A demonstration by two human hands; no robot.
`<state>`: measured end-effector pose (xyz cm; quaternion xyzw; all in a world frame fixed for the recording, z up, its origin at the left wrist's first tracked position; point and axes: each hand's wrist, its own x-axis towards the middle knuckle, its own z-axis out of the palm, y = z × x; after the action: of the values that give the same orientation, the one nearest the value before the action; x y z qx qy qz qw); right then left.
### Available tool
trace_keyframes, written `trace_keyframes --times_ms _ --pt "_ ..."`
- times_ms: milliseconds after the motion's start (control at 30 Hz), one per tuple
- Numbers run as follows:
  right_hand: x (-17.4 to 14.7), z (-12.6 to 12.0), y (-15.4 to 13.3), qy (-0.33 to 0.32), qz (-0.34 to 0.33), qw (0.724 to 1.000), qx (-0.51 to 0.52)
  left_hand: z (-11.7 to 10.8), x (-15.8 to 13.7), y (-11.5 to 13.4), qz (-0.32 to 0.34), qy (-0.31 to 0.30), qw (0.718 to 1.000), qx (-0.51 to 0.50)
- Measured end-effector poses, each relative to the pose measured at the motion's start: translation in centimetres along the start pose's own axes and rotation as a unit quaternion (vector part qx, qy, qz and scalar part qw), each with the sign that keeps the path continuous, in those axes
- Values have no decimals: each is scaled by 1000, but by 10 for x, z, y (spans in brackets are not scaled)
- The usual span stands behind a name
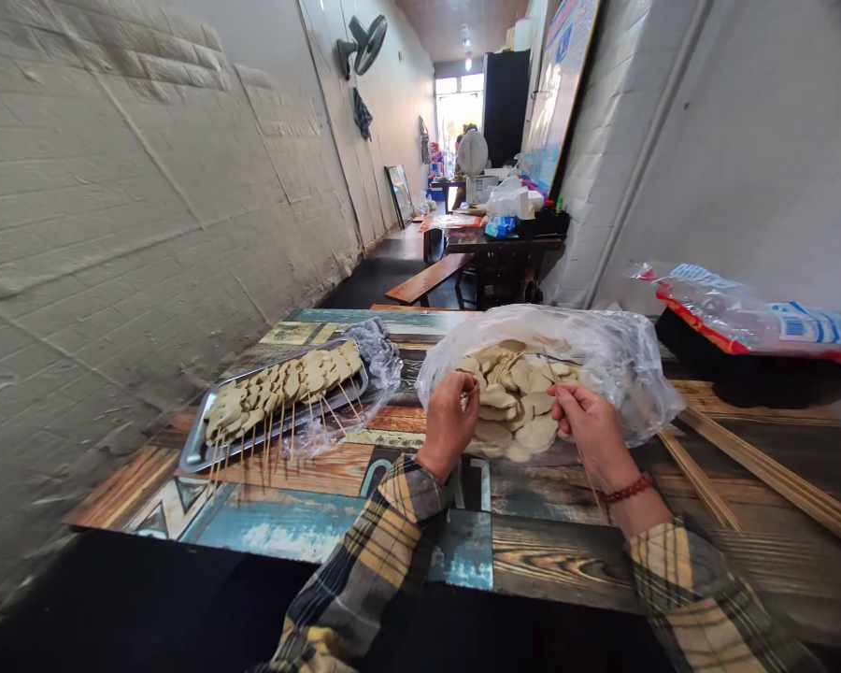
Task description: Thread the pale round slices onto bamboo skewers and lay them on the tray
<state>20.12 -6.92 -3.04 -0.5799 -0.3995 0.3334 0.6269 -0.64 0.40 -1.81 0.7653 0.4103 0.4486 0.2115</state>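
My right hand (592, 430) pinches a thin wooden skewer (588, 479), which slants up past the fingertips and shows no slice on it. Fingers curled, my left hand (449, 425) is at the left edge of a pile of flat beige slices (536, 434); what it pinches, if anything, is hidden. A clear plastic bag (634, 360) lies open around the pile. To the left, a metal tray (193, 447) carries rows of skewered slices (280, 385), their sticks pointing toward me over the tray's near edge.
Bundles of bare skewers (771, 469) lie on the patterned table (280, 523) at right. Behind them, plastic packages (763, 313) rest on a black container (701, 350). Crumpled plastic (378, 350) touches the tray. Beyond stand a bench (431, 279) and a cluttered table (505, 245).
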Motion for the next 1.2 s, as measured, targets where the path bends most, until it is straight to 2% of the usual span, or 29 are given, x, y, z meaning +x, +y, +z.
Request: trace_keyframes --times_ms 167,300,367,533,767,867,933,1033,1133,1200 --pt "-1 1 -2 -13 -2 1000 -5 6 -7 1 33 -114 993 -5" --pt "-1 2 -3 -13 -1 1000 0 6 -7 -8 68 -141 987 -43" --pt "0 2 -3 -8 -1 1000 5 5 -5 -13 60 -126 988 -69" --pt "-1 2 -3 -11 -14 1000 5 7 1 -25 -20 -41 996 -73" --pt "-1 8 -2 -47 -21 999 -6 18 5 -27 -29 -44 998 29" --pt "-3 11 -3 -62 -18 998 -13 16 6 -21 -49 -42 998 7" --pt "-6 14 -4 -69 -10 998 -2 13 6 -15 -74 -35 995 -52" --pt "-11 17 -6 -81 8 996 22 7 4 -7 -136 -29 965 -224" --pt "-19 19 -9 -103 12 994 23 2 2 1 -212 -38 895 -390" --pt "-25 20 -11 -127 19 992 19 -2 3 4 -248 -44 854 -455"
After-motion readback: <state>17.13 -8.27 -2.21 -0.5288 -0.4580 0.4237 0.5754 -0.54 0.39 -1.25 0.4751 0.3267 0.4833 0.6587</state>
